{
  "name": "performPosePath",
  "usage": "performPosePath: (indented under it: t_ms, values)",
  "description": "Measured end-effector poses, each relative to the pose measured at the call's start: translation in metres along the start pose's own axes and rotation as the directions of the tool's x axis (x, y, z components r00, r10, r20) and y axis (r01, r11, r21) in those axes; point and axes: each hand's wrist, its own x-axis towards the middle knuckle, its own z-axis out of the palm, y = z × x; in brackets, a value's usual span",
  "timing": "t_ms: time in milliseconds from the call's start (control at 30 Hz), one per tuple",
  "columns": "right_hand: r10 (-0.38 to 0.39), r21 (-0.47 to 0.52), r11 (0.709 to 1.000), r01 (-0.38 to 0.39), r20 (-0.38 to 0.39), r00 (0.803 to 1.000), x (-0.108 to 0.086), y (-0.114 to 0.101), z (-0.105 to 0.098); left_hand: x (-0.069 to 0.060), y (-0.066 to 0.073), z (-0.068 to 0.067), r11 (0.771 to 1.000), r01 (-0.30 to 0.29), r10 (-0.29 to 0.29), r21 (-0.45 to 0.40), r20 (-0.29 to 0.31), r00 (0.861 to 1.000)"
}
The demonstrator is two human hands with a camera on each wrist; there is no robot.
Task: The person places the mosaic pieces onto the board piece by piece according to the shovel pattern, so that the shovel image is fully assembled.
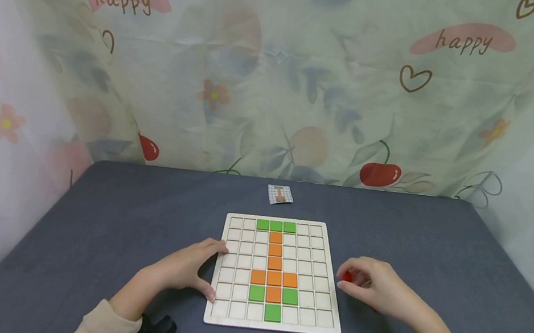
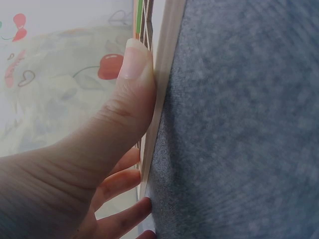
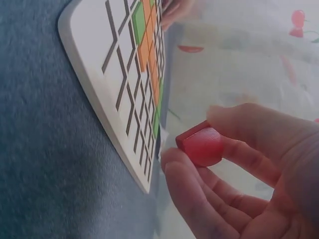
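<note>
A white wooden grid board (image 1: 274,327) lies on the table, with green tiles (image 1: 273,313) and orange tiles (image 1: 274,278) in some of its squares. My left hand (image 1: 187,267) touches the board's left edge, thumb near the lower corner and fingers spread farther up. In the left wrist view the thumb (image 2: 132,94) rests against the board's side. Right of the board, my right hand (image 1: 378,287) pinches a small red piece (image 3: 202,144) between thumb and fingertips, above the table. One face of that piece is flat and dark-edged; the rest looks rounded.
A small printed card (image 1: 280,194) with a grid picture lies behind the board. A bit of red (image 1: 374,309) shows under the right hand, mostly hidden. The dark cloth-covered table (image 1: 154,195) ends at a printed curtain (image 1: 275,75).
</note>
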Motion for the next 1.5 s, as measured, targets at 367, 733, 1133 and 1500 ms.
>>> performPosePath:
  t_ms: [367, 733, 1133, 1500]
  values:
    - [-0.061, 0.069, 0.996, 0.059, 0.015, 0.998, 0.005, -0.008, 0.011, 0.001, -0.001, 0.001, 1.000, -0.015, 0.015, 0.006, -0.002, 1.000]
    - [-0.059, 0.179, 0.983, 0.042, 0.087, 0.995, 0.010, -0.019, 0.023, 0.001, -0.002, 0.001, 1.000, -0.005, 0.005, 0.002, 0.000, 1.000]
    - [-0.100, 0.189, 0.978, 0.083, 0.080, 0.992, 0.014, -0.028, 0.037, 0.002, -0.003, 0.001, 1.000, -0.016, 0.016, 0.009, 0.003, 1.000]
    - [-0.012, 0.220, 0.975, -0.017, 0.131, 0.991, 0.017, -0.029, 0.055, 0.001, -0.003, 0.001, 1.000, -0.021, 0.021, 0.020, 0.003, 1.000]
